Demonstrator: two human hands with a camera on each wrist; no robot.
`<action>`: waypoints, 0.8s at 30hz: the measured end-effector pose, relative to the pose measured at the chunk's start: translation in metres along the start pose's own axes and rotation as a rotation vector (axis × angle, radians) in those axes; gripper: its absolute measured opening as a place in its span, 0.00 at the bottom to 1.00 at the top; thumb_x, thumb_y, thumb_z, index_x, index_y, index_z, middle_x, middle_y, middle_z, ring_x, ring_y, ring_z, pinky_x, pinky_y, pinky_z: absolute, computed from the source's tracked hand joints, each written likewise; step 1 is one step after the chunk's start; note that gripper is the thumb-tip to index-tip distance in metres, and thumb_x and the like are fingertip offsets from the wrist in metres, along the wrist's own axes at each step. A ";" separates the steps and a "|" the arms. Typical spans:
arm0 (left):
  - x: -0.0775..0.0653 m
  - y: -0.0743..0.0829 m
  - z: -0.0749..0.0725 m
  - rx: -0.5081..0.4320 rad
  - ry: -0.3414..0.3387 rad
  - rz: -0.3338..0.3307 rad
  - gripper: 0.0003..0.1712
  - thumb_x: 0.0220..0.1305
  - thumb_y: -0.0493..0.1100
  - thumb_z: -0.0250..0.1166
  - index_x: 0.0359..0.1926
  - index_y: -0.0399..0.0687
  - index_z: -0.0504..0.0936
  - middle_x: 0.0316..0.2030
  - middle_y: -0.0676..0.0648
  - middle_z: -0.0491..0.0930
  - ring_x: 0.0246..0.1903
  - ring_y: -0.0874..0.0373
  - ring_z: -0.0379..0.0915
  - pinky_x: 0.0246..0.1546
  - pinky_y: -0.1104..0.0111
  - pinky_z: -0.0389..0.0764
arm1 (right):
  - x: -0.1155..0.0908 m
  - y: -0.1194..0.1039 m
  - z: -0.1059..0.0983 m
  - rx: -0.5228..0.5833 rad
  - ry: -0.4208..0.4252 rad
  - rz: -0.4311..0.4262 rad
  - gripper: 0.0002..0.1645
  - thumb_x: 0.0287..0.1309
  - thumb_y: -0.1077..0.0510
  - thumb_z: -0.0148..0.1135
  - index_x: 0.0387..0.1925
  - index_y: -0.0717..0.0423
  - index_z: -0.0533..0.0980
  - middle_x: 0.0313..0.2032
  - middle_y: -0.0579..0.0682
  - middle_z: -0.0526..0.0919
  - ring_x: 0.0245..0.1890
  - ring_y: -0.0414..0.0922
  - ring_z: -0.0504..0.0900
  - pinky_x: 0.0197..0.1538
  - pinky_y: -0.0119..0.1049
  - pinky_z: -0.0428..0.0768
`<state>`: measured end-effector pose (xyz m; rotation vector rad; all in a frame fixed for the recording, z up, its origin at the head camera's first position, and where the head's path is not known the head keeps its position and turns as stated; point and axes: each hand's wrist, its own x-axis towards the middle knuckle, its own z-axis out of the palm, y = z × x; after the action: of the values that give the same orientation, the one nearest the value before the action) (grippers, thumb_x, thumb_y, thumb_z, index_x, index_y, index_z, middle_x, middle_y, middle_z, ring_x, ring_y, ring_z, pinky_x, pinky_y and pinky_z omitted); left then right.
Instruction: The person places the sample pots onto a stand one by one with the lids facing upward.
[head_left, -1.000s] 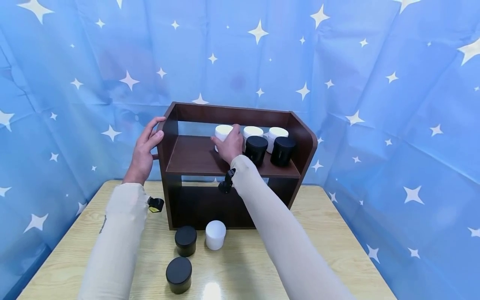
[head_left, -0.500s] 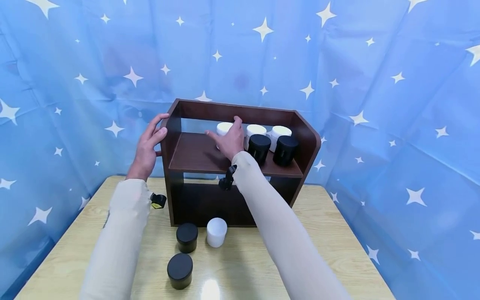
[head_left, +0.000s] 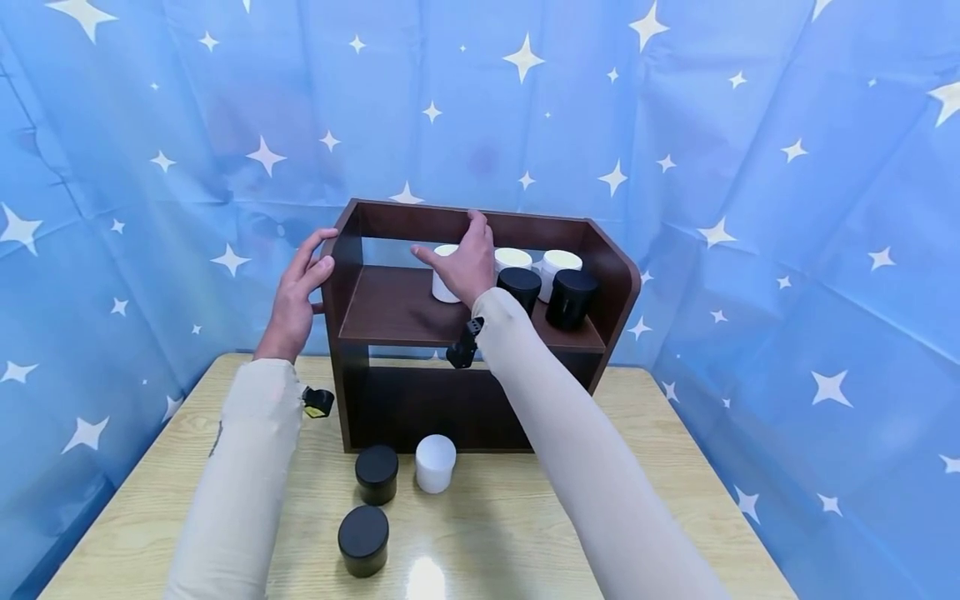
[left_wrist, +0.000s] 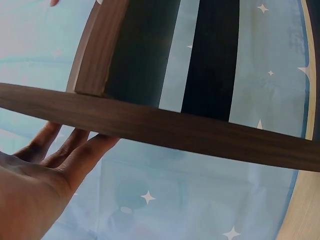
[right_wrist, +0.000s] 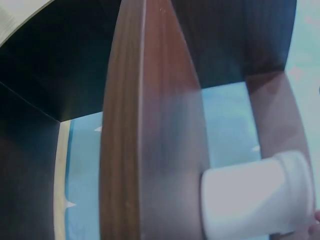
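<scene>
My left hand (head_left: 291,304) touches the outer left side of a dark brown two-tier shelf (head_left: 386,308), its fingers extended against the panel. In the left wrist view, the left hand (left_wrist: 45,170) has its fingertips on that board. My right hand (head_left: 471,260) is over the upper tier with thumb and fingers spread. Just behind it stands a white jar (head_left: 444,283), partly hidden by the hand. The right wrist view shows this white jar (right_wrist: 250,200) standing on the board, with only a bit of fingertips (right_wrist: 316,220) near its lid; no grip shows.
Right of that jar stand two white jars (head_left: 561,265) in back and two black jars (head_left: 572,300) in front. On the wooden table (head_left: 637,467) before the shelf are a white jar (head_left: 435,463) and two black jars (head_left: 377,475). A blue star-patterned curtain (head_left: 480,125) hangs behind.
My right hand has let go of the leftmost white jar on the upper tier, spread its fingers and drawn slightly up and right. The left hand stays on the side panel.
</scene>
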<state>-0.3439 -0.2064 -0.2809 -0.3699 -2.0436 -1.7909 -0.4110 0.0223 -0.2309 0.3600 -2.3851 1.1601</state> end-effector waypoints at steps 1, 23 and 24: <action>-0.001 0.001 0.000 0.002 0.002 -0.004 0.28 0.75 0.63 0.44 0.74 0.75 0.61 0.70 0.40 0.64 0.65 0.42 0.63 0.64 0.32 0.62 | -0.001 -0.002 -0.001 0.000 -0.005 -0.013 0.61 0.52 0.37 0.73 0.76 0.53 0.51 0.74 0.55 0.61 0.71 0.51 0.65 0.73 0.50 0.69; 0.001 -0.001 0.001 0.005 0.019 -0.011 0.28 0.74 0.63 0.44 0.73 0.77 0.62 0.71 0.43 0.64 0.64 0.47 0.63 0.64 0.33 0.63 | -0.032 -0.001 -0.062 0.386 -0.378 -0.259 0.43 0.56 0.54 0.74 0.70 0.47 0.63 0.64 0.53 0.75 0.68 0.50 0.73 0.73 0.47 0.70; 0.001 -0.001 0.002 0.004 0.019 -0.011 0.27 0.74 0.63 0.45 0.72 0.78 0.62 0.71 0.44 0.64 0.64 0.47 0.63 0.64 0.33 0.62 | -0.034 0.001 -0.064 0.411 -0.393 -0.280 0.40 0.56 0.56 0.73 0.68 0.48 0.65 0.62 0.54 0.76 0.67 0.50 0.75 0.72 0.47 0.71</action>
<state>-0.3458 -0.2049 -0.2815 -0.3402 -2.0402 -1.7893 -0.3638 0.0743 -0.2142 1.1097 -2.2846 1.5495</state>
